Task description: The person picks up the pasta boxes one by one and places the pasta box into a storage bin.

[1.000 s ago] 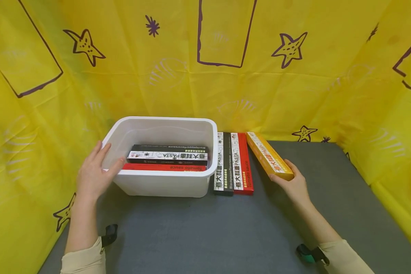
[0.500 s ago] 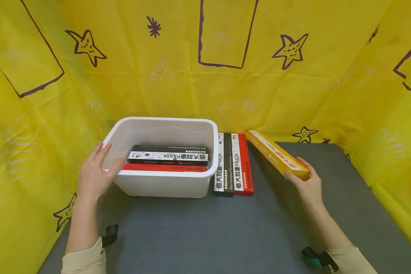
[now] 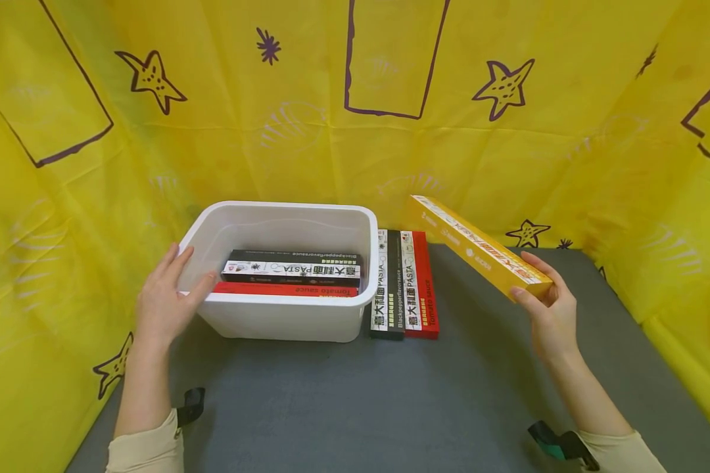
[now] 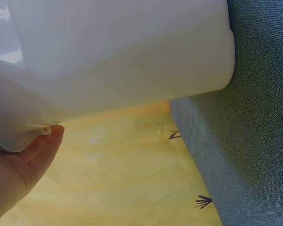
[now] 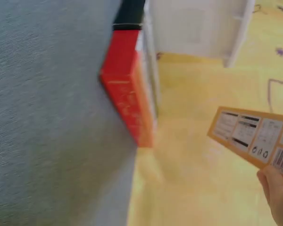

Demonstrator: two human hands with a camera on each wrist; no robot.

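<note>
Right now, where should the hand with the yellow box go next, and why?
Probably left, over the white bin. The right hand holds the yellow box lifted off the table, one end tilted up, while the left hand rests on the bin's rim. Two similar boxes already lie flat inside, with room on top.
</note>
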